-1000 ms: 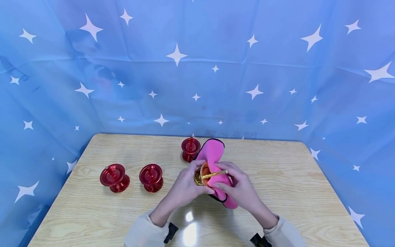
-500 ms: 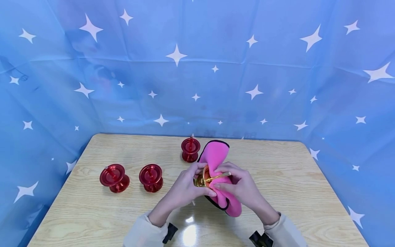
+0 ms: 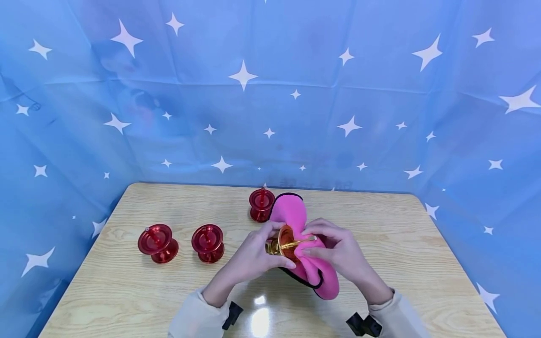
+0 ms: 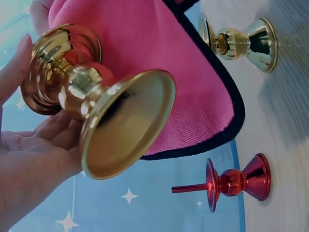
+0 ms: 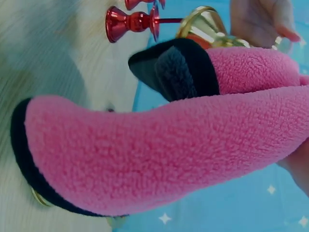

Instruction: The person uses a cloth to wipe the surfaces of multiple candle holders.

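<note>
My left hand [image 3: 253, 253] grips a gold candlestick [image 3: 272, 247], tilted so its dish and thin gold stem face right. In the left wrist view this candlestick [image 4: 79, 92] shows its flared foot and waisted body, with thumb and fingers around the upper part. A pink cloth [image 3: 291, 211] with black edging hangs bunched against the dish. My right hand [image 3: 338, 249] pinches the cloth beside the stem. The right wrist view is mostly filled by folded cloth [image 5: 159, 154], which hides most of the right fingers.
Red candlesticks stand upright on the wooden table [image 3: 105, 291]: one far left [image 3: 157, 241], one nearer the middle [image 3: 208, 241], one at the back [image 3: 261, 204]. Behind the cloth in the left wrist view stands another gold candlestick [image 4: 236, 43]. A blue starred curtain [image 3: 270, 108] encloses the table.
My right hand has moved a little to the right with the cloth, whose lower end has swung right and nearer me. The left hand has hardly moved; more of the dish now shows.
</note>
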### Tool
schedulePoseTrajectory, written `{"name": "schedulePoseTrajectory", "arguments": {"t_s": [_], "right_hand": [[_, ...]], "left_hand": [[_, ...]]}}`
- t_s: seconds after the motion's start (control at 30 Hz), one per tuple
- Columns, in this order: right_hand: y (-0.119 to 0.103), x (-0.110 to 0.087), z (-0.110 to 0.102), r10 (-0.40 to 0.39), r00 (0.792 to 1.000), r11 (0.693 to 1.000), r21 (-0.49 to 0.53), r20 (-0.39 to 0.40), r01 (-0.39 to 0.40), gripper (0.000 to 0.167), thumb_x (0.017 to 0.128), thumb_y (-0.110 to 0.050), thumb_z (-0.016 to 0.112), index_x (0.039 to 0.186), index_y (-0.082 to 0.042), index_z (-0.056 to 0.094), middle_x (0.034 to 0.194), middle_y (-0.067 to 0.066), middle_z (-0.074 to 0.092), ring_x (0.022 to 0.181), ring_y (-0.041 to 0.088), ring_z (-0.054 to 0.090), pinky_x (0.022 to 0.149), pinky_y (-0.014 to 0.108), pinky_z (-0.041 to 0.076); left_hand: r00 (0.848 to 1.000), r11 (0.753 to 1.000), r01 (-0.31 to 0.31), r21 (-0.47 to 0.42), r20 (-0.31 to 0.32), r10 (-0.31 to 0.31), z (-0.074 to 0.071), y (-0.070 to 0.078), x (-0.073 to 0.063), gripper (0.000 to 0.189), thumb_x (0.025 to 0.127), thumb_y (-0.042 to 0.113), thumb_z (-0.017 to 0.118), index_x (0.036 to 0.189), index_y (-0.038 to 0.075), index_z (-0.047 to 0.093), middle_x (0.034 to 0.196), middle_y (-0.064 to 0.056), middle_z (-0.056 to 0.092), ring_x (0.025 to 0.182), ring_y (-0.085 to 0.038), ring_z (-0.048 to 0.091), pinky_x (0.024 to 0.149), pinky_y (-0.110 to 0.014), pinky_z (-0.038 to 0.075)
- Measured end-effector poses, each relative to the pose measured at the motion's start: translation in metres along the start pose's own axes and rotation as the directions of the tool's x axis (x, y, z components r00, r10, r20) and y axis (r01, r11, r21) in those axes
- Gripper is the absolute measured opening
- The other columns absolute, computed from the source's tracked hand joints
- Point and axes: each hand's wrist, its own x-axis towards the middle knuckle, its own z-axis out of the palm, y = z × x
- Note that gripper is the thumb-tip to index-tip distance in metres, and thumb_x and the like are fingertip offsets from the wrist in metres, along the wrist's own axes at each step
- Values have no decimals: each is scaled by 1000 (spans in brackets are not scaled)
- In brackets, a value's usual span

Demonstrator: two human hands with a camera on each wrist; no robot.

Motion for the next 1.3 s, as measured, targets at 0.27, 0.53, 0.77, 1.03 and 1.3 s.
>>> {"name": "schedulePoseTrajectory", "arguments": {"t_s": [0.27,0.53,0.77,1.03,1.3], "right_hand": [[-19,-2,-21,-12,981,1000,-30,-194,6,27,74,12,67,99,6,66,101,11,60,92,19,58,73,23,51],[-17,3,-6,-11,985,1000,-17,-170,8,29,76,8,68,105,6,64,105,14,59,93,21,59,75,25,52],[-5,3,5,19,1000,996,-93,25,-16,47,76,-1,71,121,-1,57,121,12,54,99,15,56,76,23,51],[2,1,12,47,996,995,-87,72,-41,46,77,-3,71,121,-4,58,124,11,53,104,17,56,79,26,51],[6,-1,20,58,998,998,22,31,-59,35,75,4,70,110,3,61,118,20,55,95,17,60,73,29,53]], "left_hand": [[998,977,49,-207,-15,-53,-13,-7,-2,64,73,11,77,126,4,42,117,-7,58,105,-20,55,86,-35,47],[999,947,38,-318,40,-26,-18,-2,-1,63,75,7,74,129,3,42,121,-11,54,110,-19,53,90,-32,45],[996,946,62,-317,78,-39,-19,-4,-1,62,82,6,67,134,-1,35,128,-17,48,116,-26,49,91,-37,45],[995,937,80,-339,89,-53,-15,-9,-4,53,84,5,64,128,-6,36,124,-20,48,113,-30,49,91,-31,45],[989,949,17,-314,145,31,-10,-13,-3,52,86,4,61,129,-8,35,120,-21,51,107,-28,52,88,-27,47]]}}
